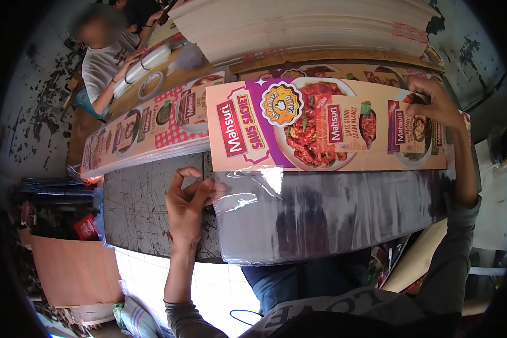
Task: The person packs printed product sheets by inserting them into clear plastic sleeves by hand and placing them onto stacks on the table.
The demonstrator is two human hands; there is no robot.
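Observation:
A long printed Mahsuri card [343, 125] lies across the upper part of a stack of clear plastic sleeves [321, 214]. My right hand [438, 104] has its thumb and fingers on the card's upper right end, pinching it. At the lower left of the card, my left hand [191, 197] holds the corner of a clear plastic film between thumb and fingers, with the film's edge shining in the light. Left of the card, a plastic-wrapped pile of similar printed cards [152, 127] rests on the dark scratched table [141, 197].
Tall stacks of pale board [298, 34] stand at the back. A co-worker [104, 56] sits at the upper left by a roll of tape [150, 85] and rolled plastic [146, 67]. An orange-brown box [76, 270] stands on the lower left.

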